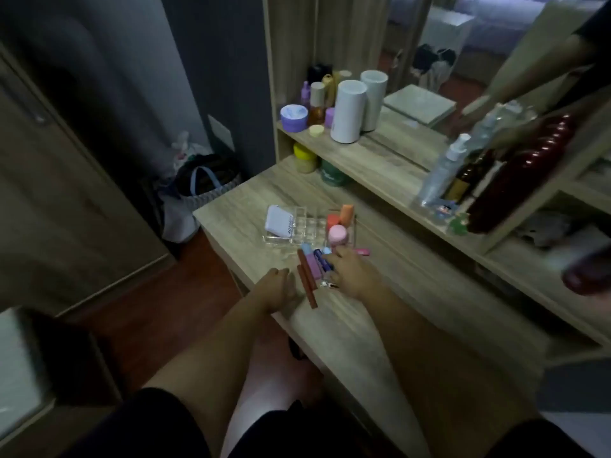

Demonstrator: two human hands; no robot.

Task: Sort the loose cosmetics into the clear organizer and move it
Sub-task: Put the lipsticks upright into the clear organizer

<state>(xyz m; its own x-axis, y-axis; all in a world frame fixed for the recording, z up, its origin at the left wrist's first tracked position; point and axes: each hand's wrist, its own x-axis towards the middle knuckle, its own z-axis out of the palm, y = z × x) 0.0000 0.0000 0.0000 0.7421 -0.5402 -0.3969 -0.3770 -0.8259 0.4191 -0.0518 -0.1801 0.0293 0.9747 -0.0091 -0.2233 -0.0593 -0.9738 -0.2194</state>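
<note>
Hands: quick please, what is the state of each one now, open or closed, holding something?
Left hand: loosely curled on the desk edge, holding nothing.
Right hand: fingers on the loose cosmetics; a grip cannot be told.

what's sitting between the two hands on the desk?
Head view: loose cosmetic sticks lie between the left hand and right hand: two reddish-brown sticks, a purple stick and a dark blue tube.

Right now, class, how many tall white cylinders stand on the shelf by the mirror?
2: one white cylinder at the front beside the purple jar, the other just behind it against the mirror, possibly only its reflection.
</note>
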